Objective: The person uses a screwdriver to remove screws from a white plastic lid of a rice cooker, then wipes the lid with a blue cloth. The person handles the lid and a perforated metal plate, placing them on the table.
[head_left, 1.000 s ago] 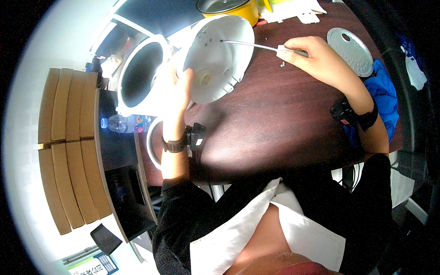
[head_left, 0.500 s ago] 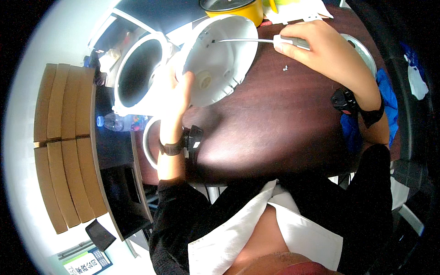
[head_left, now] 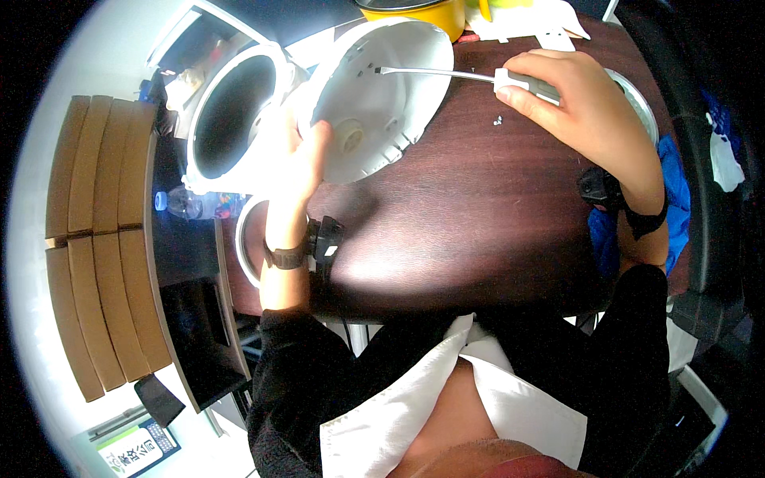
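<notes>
My left hand (head_left: 299, 159) grips a white bowl-shaped plastic housing (head_left: 398, 111), tilted so its inside faces me. The screwdriver (head_left: 438, 72), with a white and grey handle, is in my right hand (head_left: 562, 103); its tip is at dark fittings on the housing's inner wall. Left of the housing stands a white round part with a dark interior (head_left: 231, 115). A few tiny silver screws (head_left: 498, 121) lie on the brown table (head_left: 462, 215) below the shaft. A white ring (head_left: 243, 243) lies partly hidden by my left forearm.
A yellow pot (head_left: 438, 14) and white papers (head_left: 542, 17) sit at the back. A silver perforated disc (head_left: 641, 103) and blue cloth (head_left: 677, 199) lie right, behind my right arm. At left are cardboard boxes (head_left: 103, 311) and a plastic bottle (head_left: 191, 205).
My right hand first rose, then moved slightly right and down with the screwdriver, whose tip stays inside the housing. The view has shifted slightly.
</notes>
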`<action>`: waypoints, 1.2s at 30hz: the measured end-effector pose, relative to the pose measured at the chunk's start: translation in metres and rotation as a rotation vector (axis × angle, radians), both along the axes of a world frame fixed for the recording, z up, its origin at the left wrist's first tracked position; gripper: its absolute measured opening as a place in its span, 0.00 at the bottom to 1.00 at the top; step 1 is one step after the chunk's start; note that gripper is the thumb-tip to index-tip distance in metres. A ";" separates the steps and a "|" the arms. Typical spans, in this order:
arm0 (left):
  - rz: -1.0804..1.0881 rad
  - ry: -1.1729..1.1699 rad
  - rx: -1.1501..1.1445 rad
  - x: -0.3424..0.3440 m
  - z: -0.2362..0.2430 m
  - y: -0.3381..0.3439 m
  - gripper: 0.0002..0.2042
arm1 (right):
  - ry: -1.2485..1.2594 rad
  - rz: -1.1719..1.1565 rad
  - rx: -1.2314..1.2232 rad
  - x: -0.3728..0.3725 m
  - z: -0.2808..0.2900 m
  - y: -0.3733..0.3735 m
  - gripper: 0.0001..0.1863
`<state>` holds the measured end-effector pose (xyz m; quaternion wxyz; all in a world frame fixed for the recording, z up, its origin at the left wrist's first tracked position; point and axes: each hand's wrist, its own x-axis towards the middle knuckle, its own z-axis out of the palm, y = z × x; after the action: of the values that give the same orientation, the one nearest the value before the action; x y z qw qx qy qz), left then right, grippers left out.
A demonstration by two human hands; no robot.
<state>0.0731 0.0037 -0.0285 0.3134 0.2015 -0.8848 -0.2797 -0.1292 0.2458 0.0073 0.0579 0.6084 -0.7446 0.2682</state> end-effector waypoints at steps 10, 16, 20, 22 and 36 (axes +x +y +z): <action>-0.027 -0.015 0.010 -0.001 -0.004 -0.008 0.22 | 0.061 -0.016 -0.053 0.000 -0.007 -0.006 0.17; -0.046 -0.008 0.041 -0.001 -0.003 -0.008 0.22 | 0.067 -0.057 -0.036 0.003 -0.007 -0.005 0.17; -0.027 -0.002 0.043 -0.001 -0.004 -0.007 0.22 | 0.091 -0.060 -0.073 0.005 -0.008 -0.006 0.16; -0.035 -0.004 0.052 -0.002 -0.001 -0.005 0.22 | 0.112 -0.052 -0.115 0.006 -0.008 -0.007 0.16; -0.050 0.021 0.020 -0.003 -0.002 -0.005 0.21 | 0.157 -0.078 -0.104 0.007 -0.009 -0.006 0.16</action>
<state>0.0702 -0.0010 -0.0303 0.3135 0.1793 -0.8835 -0.2983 -0.1220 0.2401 -0.0015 0.1579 0.5945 -0.7459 0.2556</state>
